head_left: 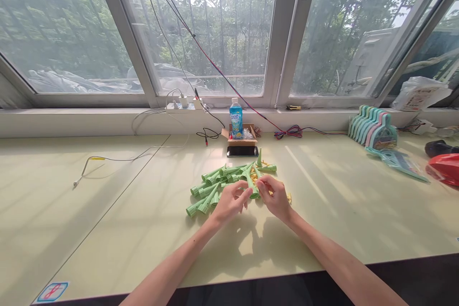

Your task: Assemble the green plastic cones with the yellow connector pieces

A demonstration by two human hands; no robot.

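My left hand is raised at the front edge of a pile of green tapered plastic tubes. Its fingers curl loosely, thumb and forefinger slightly apart, with nothing clearly between them. Close to those fingertips, one green tube stretches away from me with its wide end toward me. My right hand is on the other side of this tube, thumb and fingers pinched together. Whatever is in that pinch is too small or hidden to make out. Small yellow pieces lie behind and beside my right hand, partly covered by it.
Behind the pile lie a black phone and a small cardboard box with a blue-labelled bottle. At right are pastel plastic items, a flat teal tool and a red object. A cable crosses the left.
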